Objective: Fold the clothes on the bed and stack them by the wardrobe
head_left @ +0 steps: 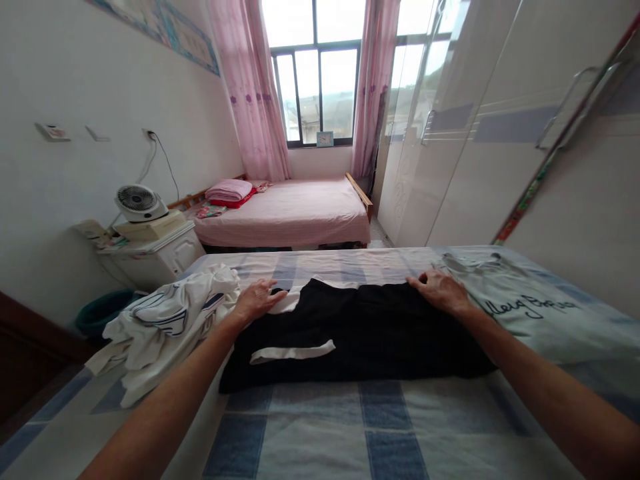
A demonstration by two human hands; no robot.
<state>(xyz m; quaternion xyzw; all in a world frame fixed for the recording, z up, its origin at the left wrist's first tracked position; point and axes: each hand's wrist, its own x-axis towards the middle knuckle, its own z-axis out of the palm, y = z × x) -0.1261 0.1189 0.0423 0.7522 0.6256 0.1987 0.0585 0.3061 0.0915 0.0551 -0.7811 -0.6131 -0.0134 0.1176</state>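
Note:
A black garment with white trim (360, 333) lies spread flat across the blue-checked bed (350, 433) in front of me. My left hand (257, 299) rests palm down on its far left corner, fingers stretched out over a white edge. My right hand (440, 290) lies flat on the far right corner, fingers spread. Neither hand grips the cloth. A crumpled white garment with dark stripes (165, 320) sits just left of my left hand. A pale green shirt with dark lettering (525, 307) lies to the right of my right hand.
Beyond this bed stands a second bed with a pink cover (295, 210) and folded pink bedding (229, 191). A white nightstand (155, 257) with a small fan (137, 202) is at the left wall. White wardrobe doors (500, 133) line the right side. A green bin (100, 313) sits by the nightstand.

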